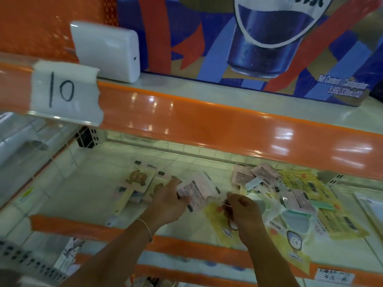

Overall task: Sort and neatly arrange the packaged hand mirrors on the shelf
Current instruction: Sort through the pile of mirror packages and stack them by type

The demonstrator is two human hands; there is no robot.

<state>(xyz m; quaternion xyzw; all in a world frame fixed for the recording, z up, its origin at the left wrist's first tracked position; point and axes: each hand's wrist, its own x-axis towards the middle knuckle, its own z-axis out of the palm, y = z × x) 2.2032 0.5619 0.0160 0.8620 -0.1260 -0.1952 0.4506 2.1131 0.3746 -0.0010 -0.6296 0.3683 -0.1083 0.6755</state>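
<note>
On the white shelf (87, 183) lie packaged hand mirrors. Two cream-handled ones (134, 183) rest side by side at the left. A loose heap of pink, yellow and mint packs (290, 193) covers the right. My left hand (167, 200) grips a pink-backed mirror pack (196, 193), label side up, just right of the cream pair. My right hand (240, 212) pinches the clear wrapper at that pack's lower end, above a yellow pack (217, 220). Whether that wrapper belongs to the pink pack or the yellow one is unclear.
An orange shelf lip (228, 125) of the shelf above overhangs the mirrors, with a paper tag marked 10 (64, 90). On the upper shelf stand a white box (105, 50) and a blue drink carton (259, 42). The orange front rail (186, 245) runs below my wrists.
</note>
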